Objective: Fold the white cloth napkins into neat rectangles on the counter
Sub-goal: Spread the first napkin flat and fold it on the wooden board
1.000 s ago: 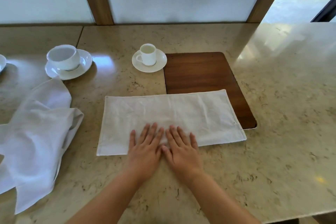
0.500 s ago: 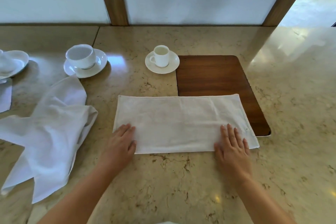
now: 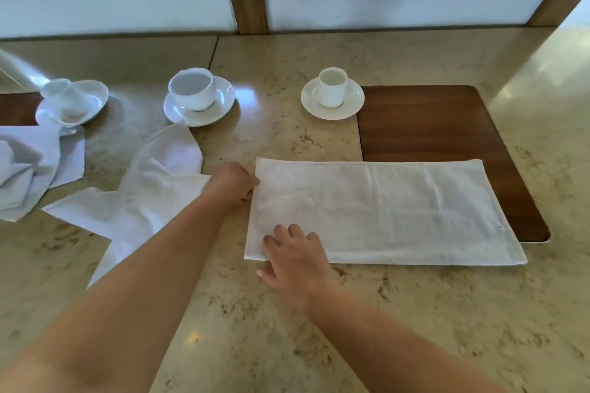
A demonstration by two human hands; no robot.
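White cotton napkin, folded once into a long rectangle [image 3: 380, 210], lies flat on the polished beige marble tabletop [image 3: 415, 313], its right end overlapping the dark wooden inlay panel [image 3: 427, 118]. Our left hand [image 3: 234, 183] curls its fingers at the far left corner, apparently pinching the edge. Our right hand [image 3: 295, 257] rests at the near left corner, fingers loosely bent on the cloth. We judge the next fold goes left to right: lift both corners together, match the hems, then press flat. Loose white napkins [image 3: 150, 198] wait left of it; three white cups on saucers [image 3: 198, 99] stand behind, before frosted panels.
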